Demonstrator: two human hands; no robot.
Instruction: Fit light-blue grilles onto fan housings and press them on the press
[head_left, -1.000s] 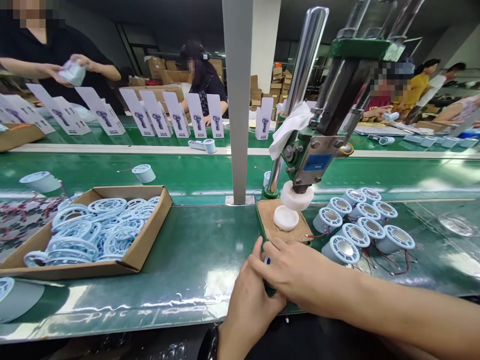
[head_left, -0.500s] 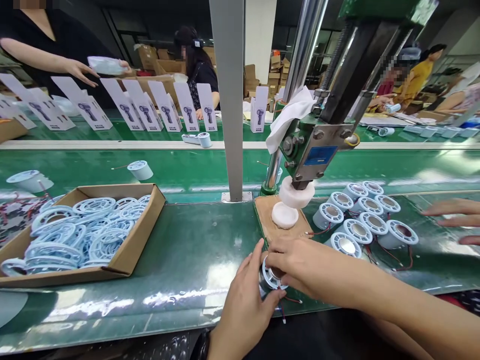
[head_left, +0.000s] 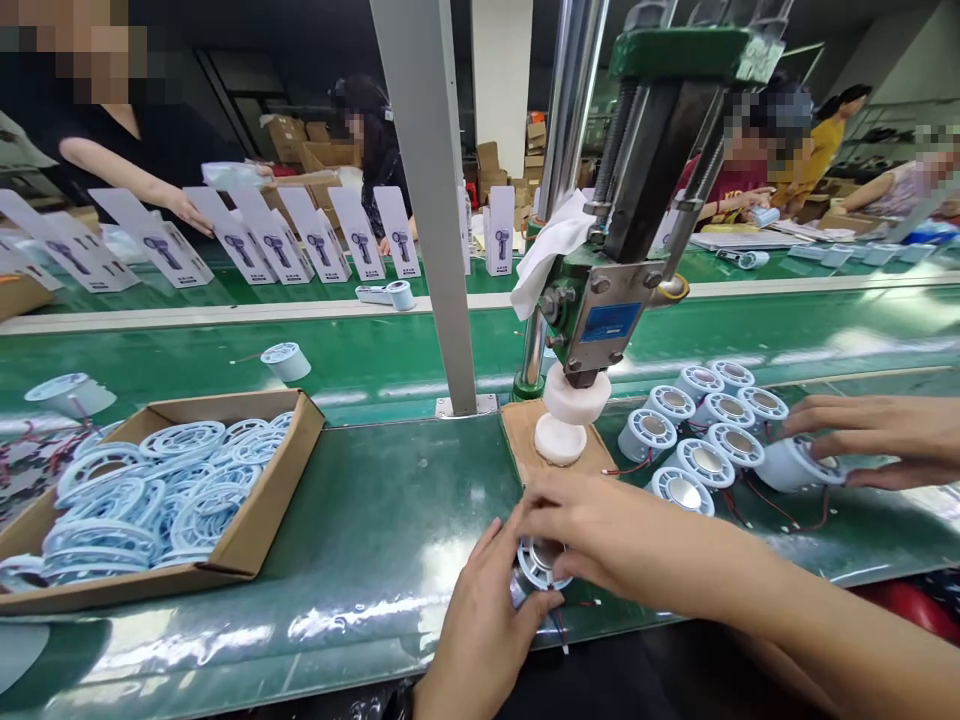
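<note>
A small round fan housing [head_left: 541,562], pale blue with a ribbed white face and thin red and black leads trailing from it, is held at the near edge of the green counter [head_left: 375,520]. It is gripped from the left by the left hand [head_left: 480,620], whose thumb and fingers are curled around its side. The right hand [head_left: 600,530] is laid over its top, fingertips pressed on the rim; the part is thus clasped between both hands (much of it is hidden beneath them, so its exact seating cannot be told).

Just beyond the hands a tan pad [head_left: 551,455] is seen, bearing a white disc [head_left: 559,440] under the white head of a green hand press [head_left: 600,300]. To the right of the pad a cluster of like housings [head_left: 705,430] is stood on the counter. One of these, at the right end, is touched by a co-worker's hand [head_left: 877,440], fingers spread.

At the left a cardboard box [head_left: 247,530] filled with pale blue grille rings [head_left: 150,490] is set on the counter. Beyond it, a conveyor belt [head_left: 375,350] carries a loose housing [head_left: 289,360]. White cartons [head_left: 322,240] are lined along the far bench.
</note>
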